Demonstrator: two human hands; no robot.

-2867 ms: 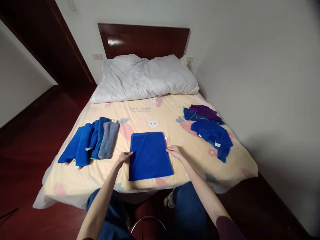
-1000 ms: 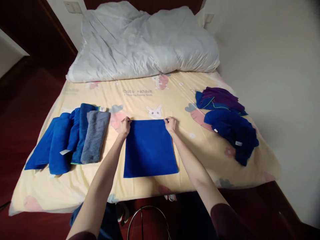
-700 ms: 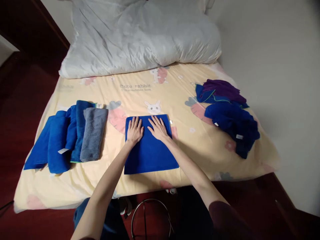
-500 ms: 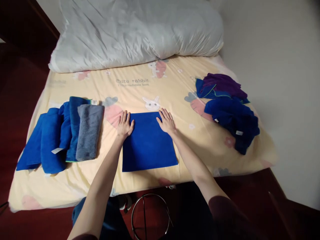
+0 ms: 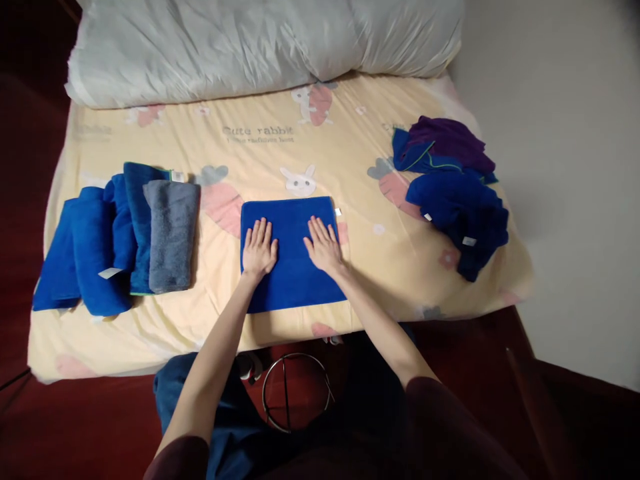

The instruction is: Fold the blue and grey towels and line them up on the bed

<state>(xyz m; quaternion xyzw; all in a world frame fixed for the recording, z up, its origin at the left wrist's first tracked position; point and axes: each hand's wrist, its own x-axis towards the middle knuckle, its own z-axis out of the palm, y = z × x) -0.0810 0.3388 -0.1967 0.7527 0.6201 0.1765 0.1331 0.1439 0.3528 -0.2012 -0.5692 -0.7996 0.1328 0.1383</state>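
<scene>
A folded blue towel (image 5: 290, 220) lies flat near the front edge of the bed (image 5: 350, 140). My left hand (image 5: 259, 249) rests palm down on its left part with fingers spread. My right hand (image 5: 324, 246) presses flat on its right part, fingers spread too. Neither hand grips anything. A small white tag (image 5: 338, 212) sticks out at the towel's far right corner.
A row of folded blue towels (image 5: 95, 247) and a grey towel (image 5: 170, 235) lies at the left. A loose heap of blue cloths (image 5: 460, 213) and purple cloths (image 5: 450, 140) sits at the right. A white pillow (image 5: 250, 40) spans the head end. A metal ring (image 5: 295, 393) stands between my knees.
My hands moved from the towel's far corners onto its surface and slid back toward me, palms flat. The view tilted further down.
</scene>
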